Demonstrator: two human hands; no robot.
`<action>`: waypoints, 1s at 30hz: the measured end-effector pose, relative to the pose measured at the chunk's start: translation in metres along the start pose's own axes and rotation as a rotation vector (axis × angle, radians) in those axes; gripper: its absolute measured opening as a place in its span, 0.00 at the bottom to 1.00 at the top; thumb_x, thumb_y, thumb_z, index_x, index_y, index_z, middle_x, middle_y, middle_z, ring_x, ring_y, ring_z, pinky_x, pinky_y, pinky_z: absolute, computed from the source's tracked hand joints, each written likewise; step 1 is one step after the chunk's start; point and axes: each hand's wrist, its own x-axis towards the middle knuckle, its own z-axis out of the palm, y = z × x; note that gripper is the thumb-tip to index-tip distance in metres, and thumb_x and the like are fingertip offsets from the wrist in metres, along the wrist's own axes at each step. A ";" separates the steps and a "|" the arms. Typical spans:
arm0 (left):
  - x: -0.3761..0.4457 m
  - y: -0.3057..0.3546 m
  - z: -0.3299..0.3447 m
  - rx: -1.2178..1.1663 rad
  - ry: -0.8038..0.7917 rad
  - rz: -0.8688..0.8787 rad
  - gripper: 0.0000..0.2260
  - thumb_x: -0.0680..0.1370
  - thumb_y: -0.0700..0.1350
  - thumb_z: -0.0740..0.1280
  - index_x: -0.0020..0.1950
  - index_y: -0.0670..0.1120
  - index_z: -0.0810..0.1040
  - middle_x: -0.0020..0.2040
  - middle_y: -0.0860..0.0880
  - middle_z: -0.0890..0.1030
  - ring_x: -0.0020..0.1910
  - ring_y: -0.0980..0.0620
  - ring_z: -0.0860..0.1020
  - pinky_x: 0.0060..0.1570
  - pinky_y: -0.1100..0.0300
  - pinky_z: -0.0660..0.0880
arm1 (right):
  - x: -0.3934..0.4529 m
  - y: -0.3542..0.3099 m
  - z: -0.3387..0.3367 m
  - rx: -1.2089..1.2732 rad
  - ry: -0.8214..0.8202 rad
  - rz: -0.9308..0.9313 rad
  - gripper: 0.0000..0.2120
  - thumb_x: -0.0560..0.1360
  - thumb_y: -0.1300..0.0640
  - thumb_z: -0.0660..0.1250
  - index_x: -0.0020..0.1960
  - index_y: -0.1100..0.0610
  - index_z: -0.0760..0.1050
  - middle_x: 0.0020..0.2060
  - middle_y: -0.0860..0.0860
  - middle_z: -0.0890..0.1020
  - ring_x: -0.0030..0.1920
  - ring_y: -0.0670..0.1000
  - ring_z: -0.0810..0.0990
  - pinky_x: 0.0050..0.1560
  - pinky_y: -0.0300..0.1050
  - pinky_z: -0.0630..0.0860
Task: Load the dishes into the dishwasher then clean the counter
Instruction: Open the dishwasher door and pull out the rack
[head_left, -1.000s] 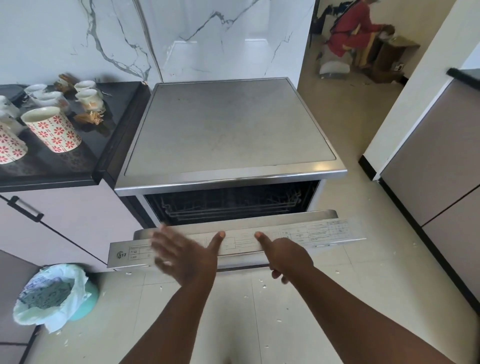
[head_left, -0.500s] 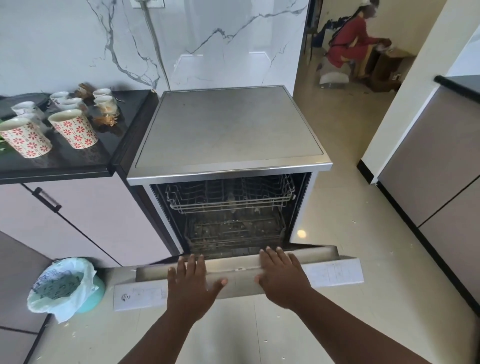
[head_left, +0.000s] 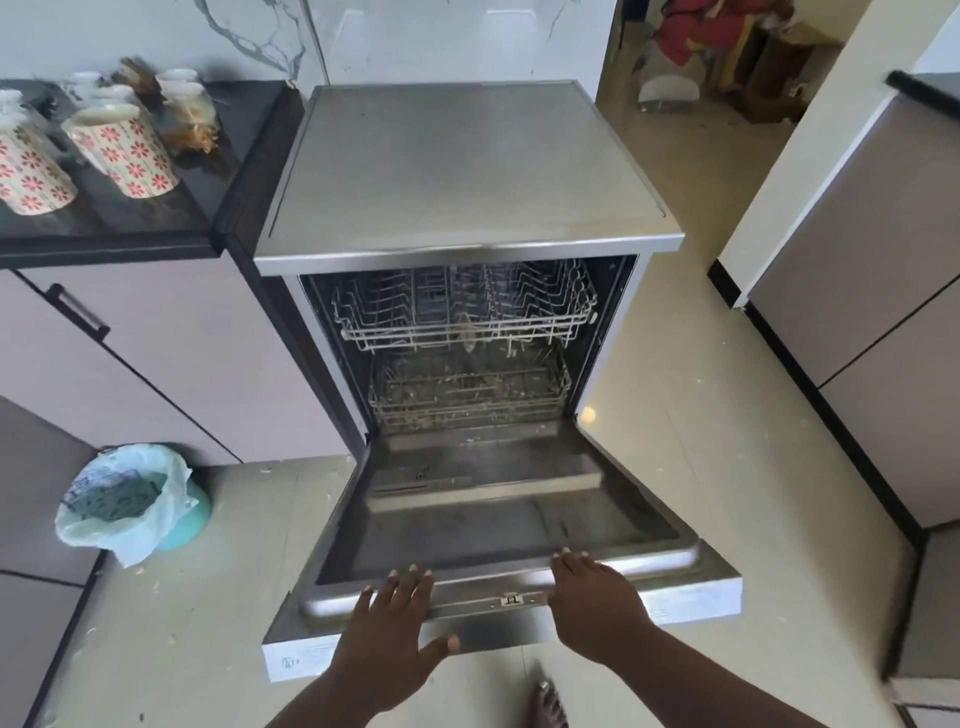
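A: Where does the stainless-steel dishwasher (head_left: 467, 171) stand?

B: In the middle of the view, against the white marble wall, its flat grey top level with the black stone counter (head_left: 109, 228) on its left. Its steel door (head_left: 498, 525) is dropped right down, lying nearly flat toward the near side.

A: And the hands?

B: Both lie on the near edge of that door, well apart from each other. The left hand (head_left: 392, 631) has its fingers straight and spread flat over the rim, thumb out to the right. The right hand (head_left: 597, 608) lies palm down too, fingers straight and reaching over the rim. Neither grips anything.

A: What is inside?

B: A white wire upper rack (head_left: 462, 312) and, under it, a wire lower rack (head_left: 467, 389), both pushed in. I see no dishes in them, though the blur hides detail.

A: The dishes, then?

B: On the counter at far left: two cream mugs with red flower print (head_left: 124, 150), and behind them small white cups (head_left: 182, 85), blurred. Brownish scraps lie beside those.

A: Anything on the floor?

B: A teal bin lined with a pale plastic bag (head_left: 130, 501) on the left, and pale crumbs scattered over the beige tiles (head_left: 701, 415). A bare foot (head_left: 548, 699) shows at the near edge.
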 end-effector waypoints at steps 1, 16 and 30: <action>-0.002 -0.001 0.008 -0.021 -0.036 0.029 0.48 0.67 0.75 0.33 0.77 0.49 0.59 0.76 0.51 0.54 0.76 0.46 0.58 0.71 0.48 0.59 | -0.005 -0.002 0.000 0.016 -0.027 0.001 0.23 0.66 0.53 0.63 0.59 0.60 0.80 0.57 0.56 0.82 0.53 0.54 0.83 0.50 0.47 0.80; 0.023 0.005 0.145 -0.063 -0.462 0.019 0.38 0.77 0.69 0.46 0.79 0.47 0.47 0.79 0.49 0.47 0.78 0.49 0.49 0.75 0.51 0.50 | 0.027 -0.005 0.151 -0.073 -0.390 -0.034 0.26 0.77 0.57 0.57 0.73 0.64 0.60 0.69 0.59 0.70 0.65 0.58 0.73 0.61 0.52 0.73; 0.099 0.014 0.305 -0.062 -0.733 -0.090 0.36 0.79 0.65 0.50 0.79 0.46 0.45 0.79 0.49 0.41 0.78 0.45 0.46 0.73 0.47 0.52 | 0.094 0.014 0.312 0.000 -0.649 -0.118 0.32 0.77 0.58 0.57 0.77 0.63 0.50 0.77 0.58 0.56 0.71 0.60 0.65 0.67 0.54 0.67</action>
